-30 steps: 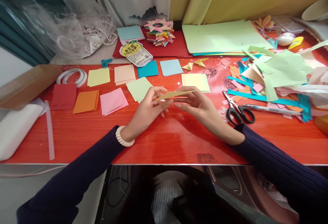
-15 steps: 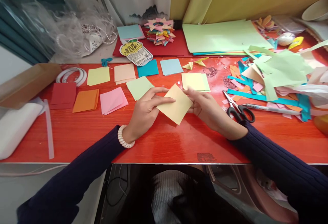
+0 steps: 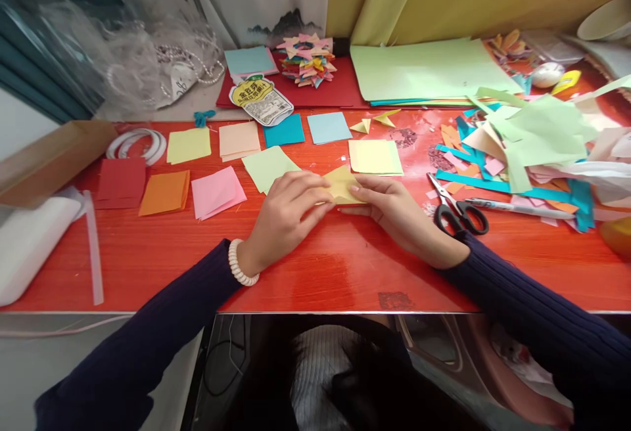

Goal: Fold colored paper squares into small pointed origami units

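yellow paper (image 3: pixel 342 183) in both hands (image 3: pixel 290 215); chinese-lettered label (image 3: pixel 261 100) beyond

Fingertips near each other, my left hand (image 3: pixel 290 214) and right hand (image 3: pixel 401 221) faced inward before my body. The left was rounded, its back upward, fingers bent together and thumb tip drawn close to them. The right pinched, with its thumb (image 3: pixel 369 195) on top and fingers extended beneath. My left forearm (image 3: pixel 162 306) and right forearm (image 3: pixel 522 299) slanted in from either side, low and wide apart.
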`<move>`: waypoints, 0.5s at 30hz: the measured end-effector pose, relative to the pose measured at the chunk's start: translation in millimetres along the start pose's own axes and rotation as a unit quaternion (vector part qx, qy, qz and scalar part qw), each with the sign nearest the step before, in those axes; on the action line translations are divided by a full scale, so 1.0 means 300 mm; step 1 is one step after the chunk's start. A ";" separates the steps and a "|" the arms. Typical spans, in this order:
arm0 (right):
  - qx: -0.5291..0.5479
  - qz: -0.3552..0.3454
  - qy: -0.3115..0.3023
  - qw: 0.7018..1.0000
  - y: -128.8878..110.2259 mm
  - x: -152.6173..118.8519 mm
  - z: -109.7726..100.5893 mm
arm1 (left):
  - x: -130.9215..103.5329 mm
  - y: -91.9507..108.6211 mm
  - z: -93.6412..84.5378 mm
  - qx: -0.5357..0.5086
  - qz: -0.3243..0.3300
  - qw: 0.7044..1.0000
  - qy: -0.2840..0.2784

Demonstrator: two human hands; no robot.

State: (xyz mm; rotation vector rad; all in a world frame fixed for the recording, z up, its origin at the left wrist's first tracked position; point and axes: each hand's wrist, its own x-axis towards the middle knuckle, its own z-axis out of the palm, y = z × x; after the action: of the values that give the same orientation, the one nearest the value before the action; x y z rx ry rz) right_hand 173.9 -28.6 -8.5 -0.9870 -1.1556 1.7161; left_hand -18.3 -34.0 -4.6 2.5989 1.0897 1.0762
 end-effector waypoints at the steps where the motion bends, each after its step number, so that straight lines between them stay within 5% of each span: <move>1: -0.004 -0.001 -0.006 1.000 0.001 -0.001 0.002 | 0.002 0.002 0.001 -0.031 -0.036 0.999 0.005; 7: -0.006 -0.006 -0.026 1.000 0.004 -0.003 0.015 | 0.009 -0.002 0.014 -0.157 -0.178 0.971 0.003; 15: -0.121 -0.012 -0.059 0.991 0.006 -0.009 0.023 | 0.004 0.006 0.019 -0.214 -0.224 0.951 -0.015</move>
State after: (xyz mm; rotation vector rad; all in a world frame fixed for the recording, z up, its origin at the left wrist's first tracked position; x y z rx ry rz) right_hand 168.1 -33.6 -7.9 -1.0224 -1.4742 1.6598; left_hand -12.9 -33.6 -7.7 1.9072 1.2007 1.0163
